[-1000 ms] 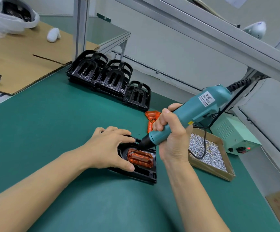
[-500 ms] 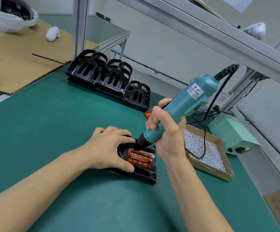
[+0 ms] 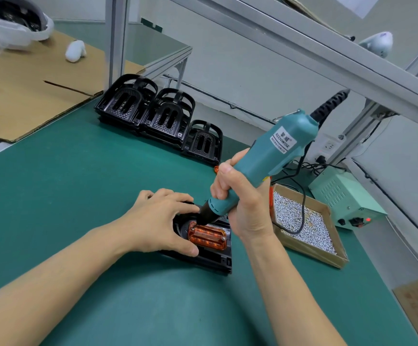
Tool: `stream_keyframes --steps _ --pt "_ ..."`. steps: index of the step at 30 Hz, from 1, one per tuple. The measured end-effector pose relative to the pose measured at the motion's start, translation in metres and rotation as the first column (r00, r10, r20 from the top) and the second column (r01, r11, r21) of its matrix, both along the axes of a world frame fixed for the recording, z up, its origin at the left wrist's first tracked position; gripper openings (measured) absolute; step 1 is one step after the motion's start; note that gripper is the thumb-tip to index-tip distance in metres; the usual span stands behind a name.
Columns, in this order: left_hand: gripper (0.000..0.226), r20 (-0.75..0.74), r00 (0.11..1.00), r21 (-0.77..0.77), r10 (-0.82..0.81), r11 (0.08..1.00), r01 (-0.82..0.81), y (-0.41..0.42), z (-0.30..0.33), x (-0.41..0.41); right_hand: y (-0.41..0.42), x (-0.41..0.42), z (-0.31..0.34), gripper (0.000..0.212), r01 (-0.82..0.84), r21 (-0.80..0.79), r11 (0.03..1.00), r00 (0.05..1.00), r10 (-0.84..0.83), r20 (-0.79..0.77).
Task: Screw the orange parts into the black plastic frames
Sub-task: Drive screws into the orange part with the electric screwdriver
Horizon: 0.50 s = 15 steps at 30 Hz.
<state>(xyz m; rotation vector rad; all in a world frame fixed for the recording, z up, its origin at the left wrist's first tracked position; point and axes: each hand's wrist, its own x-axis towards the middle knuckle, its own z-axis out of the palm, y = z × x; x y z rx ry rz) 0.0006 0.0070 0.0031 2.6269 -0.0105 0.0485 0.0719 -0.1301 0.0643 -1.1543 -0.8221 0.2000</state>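
We are gripping the electric screwdriver in our right hand, fingers curled round its lower barrel, and its dark nose is coming down onto the left end of the orange part. That end is what the next move depends on: the orange part is lying with its long axis running left to right in front of us, seated in the black frame, and the screwdriver is leaning, its top tilted up and to the right, its tip slanting down toward the left screw point. A screw head is showing at the right end of the part; whether the bit is actually seated at the left end we cannot tell, since the nose is hiding it. We are judging that the tool needs to stand straighter before driving.

Our left hand is resting on the frame's left side, fingers spread and pressing it down, thumb just beside the orange part's near edge.

The frame is lying flat on the green mat. To the right, near our wrist, a cardboard tray of screws is sitting; farther back, spare frames are stacked in a row, well apart from the work.
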Motion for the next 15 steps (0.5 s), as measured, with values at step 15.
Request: stream_keyframes --steps 15 --pt "0.087 0.012 1.0 -0.024 0.01 1.0 -0.01 -0.0015 0.0024 -0.0027 -0.0105 -0.0022 -0.0006 0.022 0.105 0.159 0.982 0.973 -0.069 -0.22"
